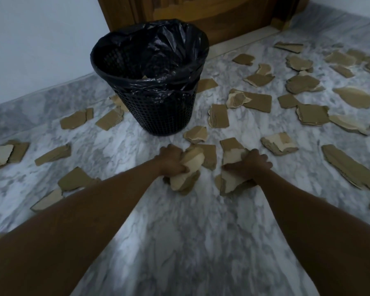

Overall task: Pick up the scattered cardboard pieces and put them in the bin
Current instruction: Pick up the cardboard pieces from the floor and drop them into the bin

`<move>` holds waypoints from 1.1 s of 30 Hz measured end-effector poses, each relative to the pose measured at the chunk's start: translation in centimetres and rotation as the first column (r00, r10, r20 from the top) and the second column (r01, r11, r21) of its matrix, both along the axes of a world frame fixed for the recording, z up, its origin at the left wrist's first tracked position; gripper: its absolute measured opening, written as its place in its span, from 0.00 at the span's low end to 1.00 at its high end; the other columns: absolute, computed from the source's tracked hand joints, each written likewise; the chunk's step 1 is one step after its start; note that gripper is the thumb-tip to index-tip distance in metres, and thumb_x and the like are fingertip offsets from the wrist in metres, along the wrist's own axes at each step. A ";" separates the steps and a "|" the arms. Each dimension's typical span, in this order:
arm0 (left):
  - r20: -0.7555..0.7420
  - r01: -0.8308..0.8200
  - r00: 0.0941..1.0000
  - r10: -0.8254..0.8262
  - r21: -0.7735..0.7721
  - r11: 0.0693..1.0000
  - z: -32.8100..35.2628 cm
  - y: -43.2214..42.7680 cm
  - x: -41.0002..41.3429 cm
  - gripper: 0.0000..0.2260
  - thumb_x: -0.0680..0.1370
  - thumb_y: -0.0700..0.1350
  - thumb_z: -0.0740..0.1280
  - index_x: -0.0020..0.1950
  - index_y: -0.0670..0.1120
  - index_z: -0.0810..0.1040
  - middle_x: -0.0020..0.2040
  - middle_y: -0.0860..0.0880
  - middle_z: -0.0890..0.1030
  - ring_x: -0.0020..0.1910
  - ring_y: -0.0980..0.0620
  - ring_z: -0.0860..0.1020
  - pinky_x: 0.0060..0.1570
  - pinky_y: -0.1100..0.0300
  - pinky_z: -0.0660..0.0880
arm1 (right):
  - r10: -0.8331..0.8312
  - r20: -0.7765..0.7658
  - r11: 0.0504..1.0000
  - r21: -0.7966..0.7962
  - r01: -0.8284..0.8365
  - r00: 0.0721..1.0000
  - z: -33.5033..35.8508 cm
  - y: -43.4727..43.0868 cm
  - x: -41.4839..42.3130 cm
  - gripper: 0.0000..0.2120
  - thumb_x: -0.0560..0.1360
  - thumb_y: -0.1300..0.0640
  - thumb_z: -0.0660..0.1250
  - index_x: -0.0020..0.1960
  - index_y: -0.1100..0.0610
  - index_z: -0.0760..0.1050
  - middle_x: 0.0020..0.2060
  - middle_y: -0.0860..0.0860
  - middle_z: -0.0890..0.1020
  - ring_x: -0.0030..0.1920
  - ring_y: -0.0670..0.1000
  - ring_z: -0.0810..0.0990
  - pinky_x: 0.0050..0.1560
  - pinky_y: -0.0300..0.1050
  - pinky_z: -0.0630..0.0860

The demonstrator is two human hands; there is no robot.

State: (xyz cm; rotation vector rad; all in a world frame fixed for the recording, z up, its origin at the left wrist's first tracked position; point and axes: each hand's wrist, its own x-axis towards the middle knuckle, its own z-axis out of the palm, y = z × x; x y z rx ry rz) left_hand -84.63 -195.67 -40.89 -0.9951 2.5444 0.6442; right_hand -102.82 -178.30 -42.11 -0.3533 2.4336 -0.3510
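Just short of the bin's foot, on the marble floor (pixel 179 231), both hands are down among the scattered cardboard pieces (pixel 218 115).

Left hand (pixel 172 160): fingers curled round a crumpled bundle (pixel 187 170) of pale torn pieces. Firm grip; the bundle's lower end touches the floor.

Right hand (pixel 252 164): fingers draped over the far edge of a flat stack (pixel 232 181), thumb lying along its near face. Reads as a grip. The underside is hidden, so I cannot tell whether the stack is lifted or resting.

Bin (pixel 162 112): upright black mesh basket with a black liner (pixel 137 50), mouth open. A corner of cardboard shows inside.

Key relation: the bin stands ahead of both hands and to their left. The left hand is nearer, almost in line with the bin's base. The right hand has to cross further leftward and forward. Both loads sit well below the rim, so the coming move is judged to be up first, then forward over the lip.

Remaining: most pieces lie to the right, toward the wooden door (pixel 201 13). A long strip (pixel 348 167) lies beside the right hand, its long axis running from far-left to near-right. Fewer pieces lie to the left. Task judged early.
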 end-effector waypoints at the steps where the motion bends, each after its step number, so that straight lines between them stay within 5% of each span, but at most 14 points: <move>1: 0.033 0.063 0.997 -0.063 -0.006 0.998 -0.2 0.5 -1.4 0.32 0.72 0.60 0.72 0.70 0.45 0.69 0.71 0.40 0.66 0.68 0.38 0.65 0.66 0.46 0.66 | 0.024 -0.008 1.000 0.003 -0.024 1.000 0.3 0.1 0.4 0.62 0.53 0.33 0.81 0.76 0.52 0.53 0.73 0.58 0.59 0.73 0.64 0.59 0.70 0.66 0.63; 5: 0.132 0.238 0.961 -0.243 0.050 0.970 -1.2 2.4 -5.5 0.45 0.74 0.59 0.71 0.81 0.49 0.48 0.81 0.46 0.44 0.78 0.40 0.46 0.76 0.43 0.53 | 0.110 0.033 0.994 0.004 -0.111 0.993 -0.2 0.2 2.0 0.68 0.56 0.44 0.84 0.78 0.53 0.40 0.71 0.62 0.63 0.69 0.65 0.68 0.63 0.60 0.74; 10: 0.168 0.240 0.957 -0.236 0.001 0.971 -1.6 3.0 -6.6 0.44 0.72 0.61 0.72 0.78 0.44 0.56 0.76 0.42 0.58 0.74 0.38 0.58 0.71 0.47 0.63 | 0.052 0.077 0.997 -0.066 -0.047 0.996 0.0 0.9 1.6 0.64 0.57 0.46 0.85 0.78 0.61 0.47 0.70 0.60 0.69 0.69 0.59 0.71 0.61 0.53 0.75; 14: 0.145 0.214 0.968 -0.203 -0.070 0.974 -1.4 4.1 -5.9 0.36 0.71 0.60 0.73 0.72 0.46 0.64 0.69 0.42 0.67 0.67 0.38 0.66 0.64 0.43 0.69 | 0.099 0.106 0.993 -0.069 -0.092 0.989 1.4 1.9 0.4 0.51 0.58 0.47 0.85 0.71 0.64 0.63 0.65 0.59 0.74 0.60 0.56 0.77 0.45 0.43 0.78; 19: 0.087 0.126 0.988 -0.128 0.027 0.992 -2.1 4.3 -5.4 0.44 0.68 0.57 0.78 0.76 0.45 0.58 0.70 0.42 0.69 0.65 0.41 0.71 0.60 0.48 0.74 | 0.029 0.416 1.000 -0.002 -0.031 0.909 4.2 4.5 -2.3 0.36 0.69 0.56 0.79 0.70 0.67 0.67 0.64 0.62 0.77 0.62 0.63 0.78 0.59 0.57 0.78; 23: 0.126 0.035 0.991 -0.048 0.103 0.994 -2.0 5.0 -5.2 0.41 0.69 0.54 0.78 0.74 0.39 0.63 0.70 0.39 0.69 0.64 0.40 0.73 0.58 0.48 0.74 | 0.187 0.285 0.916 0.295 -0.272 0.940 5.7 8.7 -4.6 0.38 0.71 0.47 0.77 0.72 0.66 0.67 0.65 0.59 0.76 0.64 0.60 0.77 0.61 0.50 0.75; 26: 0.129 0.056 0.990 -0.064 0.060 0.997 -1.7 4.8 -5.7 0.36 0.70 0.56 0.76 0.69 0.37 0.69 0.65 0.38 0.72 0.61 0.40 0.74 0.55 0.49 0.74 | 0.296 0.141 0.839 0.434 -0.328 0.945 4.6 12.8 -5.3 0.50 0.56 0.37 0.81 0.70 0.60 0.71 0.58 0.55 0.76 0.61 0.60 0.77 0.63 0.54 0.75; 28: 0.110 0.063 0.992 -0.061 -0.009 0.998 -1.7 3.9 -6.3 0.39 0.70 0.60 0.75 0.73 0.41 0.65 0.70 0.41 0.68 0.67 0.39 0.69 0.62 0.49 0.71 | 0.339 0.076 0.833 0.440 -0.337 0.938 3.2 15.3 -5.3 0.56 0.53 0.33 0.79 0.73 0.56 0.66 0.62 0.56 0.68 0.65 0.63 0.71 0.64 0.57 0.72; 33: 0.104 0.103 0.991 -0.087 -0.163 0.981 -1.0 2.1 -8.2 0.43 0.73 0.61 0.72 0.79 0.47 0.54 0.80 0.46 0.42 0.78 0.39 0.44 0.73 0.42 0.56 | 0.377 0.022 0.884 0.288 -0.367 0.926 1.7 18.1 -5.0 0.45 0.69 0.38 0.74 0.77 0.57 0.60 0.72 0.58 0.64 0.71 0.59 0.65 0.68 0.49 0.66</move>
